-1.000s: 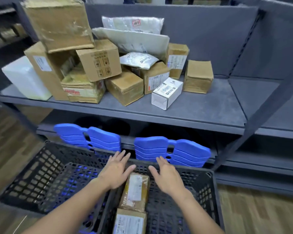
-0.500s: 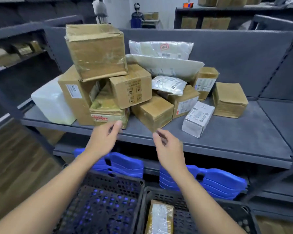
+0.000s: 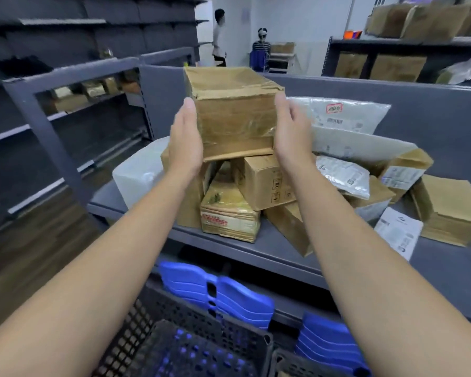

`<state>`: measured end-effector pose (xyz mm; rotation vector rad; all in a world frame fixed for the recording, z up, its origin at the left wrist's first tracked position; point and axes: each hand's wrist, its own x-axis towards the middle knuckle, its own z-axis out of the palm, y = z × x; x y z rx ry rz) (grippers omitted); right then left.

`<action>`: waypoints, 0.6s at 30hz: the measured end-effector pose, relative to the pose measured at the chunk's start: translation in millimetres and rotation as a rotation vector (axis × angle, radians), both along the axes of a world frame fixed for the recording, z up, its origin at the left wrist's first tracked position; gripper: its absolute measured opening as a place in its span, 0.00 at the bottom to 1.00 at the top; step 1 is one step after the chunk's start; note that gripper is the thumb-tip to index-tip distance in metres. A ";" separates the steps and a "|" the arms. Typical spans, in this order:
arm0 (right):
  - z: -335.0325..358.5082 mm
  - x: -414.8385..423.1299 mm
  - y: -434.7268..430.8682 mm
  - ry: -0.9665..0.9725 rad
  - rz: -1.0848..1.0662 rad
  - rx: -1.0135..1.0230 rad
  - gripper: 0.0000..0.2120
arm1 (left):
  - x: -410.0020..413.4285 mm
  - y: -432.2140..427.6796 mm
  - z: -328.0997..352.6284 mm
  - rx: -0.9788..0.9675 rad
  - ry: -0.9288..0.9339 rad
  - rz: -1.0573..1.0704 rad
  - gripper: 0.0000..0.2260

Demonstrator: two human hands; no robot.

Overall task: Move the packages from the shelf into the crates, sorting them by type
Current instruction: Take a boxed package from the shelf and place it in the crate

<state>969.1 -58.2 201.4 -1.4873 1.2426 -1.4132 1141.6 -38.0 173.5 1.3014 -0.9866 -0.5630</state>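
My left hand point(image 3: 185, 142) and right hand point(image 3: 290, 134), fingers straight, press opposite sides of the taped cardboard box point(image 3: 234, 115).

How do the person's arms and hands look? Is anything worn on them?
The left forearm and right forearm are bare; no sleeve shows in the frame. The left hand and right hand have no gloves, and no watch, bracelet or ring is visible.

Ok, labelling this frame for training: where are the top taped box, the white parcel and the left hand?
Taped box point(image 3: 234, 123): head view, front face.
White parcel point(image 3: 136, 178): head view, front face.
Left hand point(image 3: 186, 146): head view, back of hand.
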 end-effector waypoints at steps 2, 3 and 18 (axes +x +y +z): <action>0.9 1.0 -10.7 -0.040 0.120 0.059 0.20 | 5.1 -12.6 -7.8 0.037 0.103 -0.158 0.48; -0.2 -0.5 -13.5 -0.053 0.150 0.055 0.18 | 7.1 -16.8 -10.5 0.043 0.128 -0.198 0.51; -10.8 -84.2 66.7 -0.481 0.127 0.021 0.24 | -43.3 53.4 38.2 -0.022 0.257 -0.367 0.37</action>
